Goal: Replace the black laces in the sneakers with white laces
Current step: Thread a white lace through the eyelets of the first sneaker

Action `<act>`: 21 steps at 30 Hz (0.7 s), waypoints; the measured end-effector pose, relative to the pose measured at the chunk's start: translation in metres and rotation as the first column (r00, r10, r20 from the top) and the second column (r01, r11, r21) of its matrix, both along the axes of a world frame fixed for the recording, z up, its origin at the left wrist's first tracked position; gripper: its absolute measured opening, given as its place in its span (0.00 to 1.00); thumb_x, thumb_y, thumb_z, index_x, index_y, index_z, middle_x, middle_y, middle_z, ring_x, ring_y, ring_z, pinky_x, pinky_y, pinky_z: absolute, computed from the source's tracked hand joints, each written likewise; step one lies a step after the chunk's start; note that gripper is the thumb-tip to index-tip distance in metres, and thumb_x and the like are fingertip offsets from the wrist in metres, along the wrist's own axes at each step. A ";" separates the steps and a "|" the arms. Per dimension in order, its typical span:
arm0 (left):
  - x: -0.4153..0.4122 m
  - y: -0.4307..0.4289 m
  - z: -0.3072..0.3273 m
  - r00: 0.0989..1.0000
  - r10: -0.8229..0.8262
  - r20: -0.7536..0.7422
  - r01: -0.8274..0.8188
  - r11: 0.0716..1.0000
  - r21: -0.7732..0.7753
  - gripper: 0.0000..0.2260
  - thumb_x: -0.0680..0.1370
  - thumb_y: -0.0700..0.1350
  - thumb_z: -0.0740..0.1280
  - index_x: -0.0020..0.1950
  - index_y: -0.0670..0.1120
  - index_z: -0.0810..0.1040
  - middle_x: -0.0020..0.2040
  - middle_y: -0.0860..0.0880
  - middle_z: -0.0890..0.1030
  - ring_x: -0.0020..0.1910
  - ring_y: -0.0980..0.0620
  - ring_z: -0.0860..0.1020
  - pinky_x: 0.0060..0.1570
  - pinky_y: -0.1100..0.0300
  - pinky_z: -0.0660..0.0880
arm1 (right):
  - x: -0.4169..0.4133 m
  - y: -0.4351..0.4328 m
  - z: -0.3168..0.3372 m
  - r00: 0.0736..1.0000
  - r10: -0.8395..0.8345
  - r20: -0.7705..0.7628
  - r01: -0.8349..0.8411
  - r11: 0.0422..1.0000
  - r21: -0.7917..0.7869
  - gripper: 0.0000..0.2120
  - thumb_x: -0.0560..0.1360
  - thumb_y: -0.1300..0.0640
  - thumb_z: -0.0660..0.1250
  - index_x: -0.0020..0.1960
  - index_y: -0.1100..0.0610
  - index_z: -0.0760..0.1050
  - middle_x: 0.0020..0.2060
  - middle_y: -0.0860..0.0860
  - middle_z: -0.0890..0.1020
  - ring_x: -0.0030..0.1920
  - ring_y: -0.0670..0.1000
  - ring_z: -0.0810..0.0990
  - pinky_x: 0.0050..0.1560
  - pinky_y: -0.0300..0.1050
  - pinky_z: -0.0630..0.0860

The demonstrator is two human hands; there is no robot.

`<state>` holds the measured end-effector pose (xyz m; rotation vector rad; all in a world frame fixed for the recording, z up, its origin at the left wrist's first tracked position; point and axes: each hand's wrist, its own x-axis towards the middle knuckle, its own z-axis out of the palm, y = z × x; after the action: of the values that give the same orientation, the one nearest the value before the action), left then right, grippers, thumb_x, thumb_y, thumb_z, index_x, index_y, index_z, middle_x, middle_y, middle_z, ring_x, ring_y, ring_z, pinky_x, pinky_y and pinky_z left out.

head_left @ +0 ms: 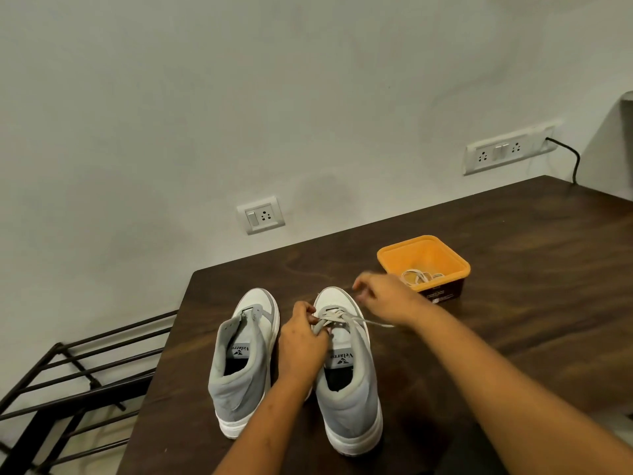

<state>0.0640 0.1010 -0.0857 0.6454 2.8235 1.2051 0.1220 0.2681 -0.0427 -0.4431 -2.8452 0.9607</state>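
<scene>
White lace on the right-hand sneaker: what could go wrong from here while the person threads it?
The right hand is blurred, apparently mid-pull, beside the orange plastic tub; a wide tug might knock it.
The flat white lace is crossed only at the front eyelets of the right grey-and-white sneaker, where the left hand pinches it; uneven pulling could leave one end short.

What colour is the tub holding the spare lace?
The tub is orange, with a dark brown outer side; head view shows it.
</scene>
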 end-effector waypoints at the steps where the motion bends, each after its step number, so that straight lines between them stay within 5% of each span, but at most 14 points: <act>1: 0.000 0.000 0.001 1.000 0.000 -0.006 0.000 1.000 -0.005 0.12 0.73 0.42 0.67 0.55 0.48 0.71 0.46 0.52 0.78 0.47 0.50 0.77 0.47 0.55 0.75 | -0.003 -0.008 -0.006 0.994 0.043 0.101 -0.049 0.998 0.051 0.11 0.79 0.57 0.62 0.61 0.54 0.76 0.54 0.52 0.81 0.55 0.52 0.79 0.56 0.45 0.74; 5: 0.001 -0.001 0.002 1.000 0.012 -0.011 -0.012 1.000 -0.012 0.11 0.74 0.42 0.66 0.55 0.48 0.71 0.47 0.52 0.78 0.47 0.51 0.77 0.46 0.55 0.75 | -0.010 -0.024 -0.009 0.957 0.067 0.283 -0.121 0.976 0.180 0.12 0.79 0.59 0.60 0.57 0.57 0.79 0.56 0.56 0.81 0.56 0.56 0.79 0.58 0.50 0.76; 8: 0.000 -0.001 0.002 1.000 0.018 -0.017 -0.018 1.000 -0.015 0.10 0.74 0.43 0.66 0.55 0.49 0.72 0.46 0.53 0.78 0.46 0.52 0.77 0.47 0.55 0.76 | -0.010 -0.019 -0.006 0.952 0.063 0.300 -0.105 0.986 0.126 0.08 0.78 0.60 0.61 0.43 0.56 0.77 0.48 0.54 0.81 0.50 0.54 0.80 0.53 0.49 0.77; 11: 0.000 -0.001 0.002 0.999 0.022 -0.030 -0.023 0.999 -0.027 0.08 0.74 0.43 0.66 0.53 0.49 0.74 0.47 0.53 0.79 0.46 0.52 0.78 0.46 0.57 0.76 | -0.004 -0.009 0.002 0.956 0.128 0.263 -0.137 0.991 0.015 0.12 0.79 0.61 0.60 0.38 0.52 0.75 0.39 0.48 0.80 0.42 0.46 0.78 0.44 0.40 0.75; 14: 0.002 0.000 0.001 0.997 0.040 -0.062 -0.043 0.998 -0.049 0.07 0.74 0.42 0.66 0.52 0.49 0.76 0.47 0.52 0.82 0.46 0.52 0.78 0.43 0.61 0.73 | 0.003 -0.002 0.010 0.974 0.140 0.177 -0.114 0.982 -0.149 0.11 0.79 0.63 0.59 0.45 0.55 0.79 0.35 0.43 0.79 0.36 0.39 0.77 0.36 0.29 0.69; 18: 0.003 0.002 0.001 0.994 0.056 -0.090 -0.061 0.997 -0.056 0.05 0.75 0.44 0.65 0.49 0.50 0.78 0.45 0.51 0.83 0.44 0.52 0.78 0.41 0.59 0.74 | 0.004 -0.002 0.009 0.992 0.104 0.074 -0.073 0.938 -0.339 0.10 0.80 0.63 0.58 0.45 0.57 0.76 0.42 0.51 0.81 0.45 0.49 0.81 0.47 0.39 0.77; 21: 0.005 0.004 0.001 0.990 0.065 -0.128 -0.075 0.994 -0.075 0.08 0.75 0.43 0.64 0.53 0.51 0.79 0.47 0.50 0.82 0.46 0.50 0.79 0.45 0.56 0.76 | 0.002 -0.008 0.007 0.997 0.056 0.051 -0.024 0.875 -0.484 0.11 0.81 0.64 0.55 0.45 0.59 0.75 0.46 0.55 0.80 0.46 0.50 0.80 0.43 0.37 0.77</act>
<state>0.0692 0.1050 -0.0850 0.6446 3.0045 1.0919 0.1244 0.2597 -0.0356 -0.4621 -2.6482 1.7066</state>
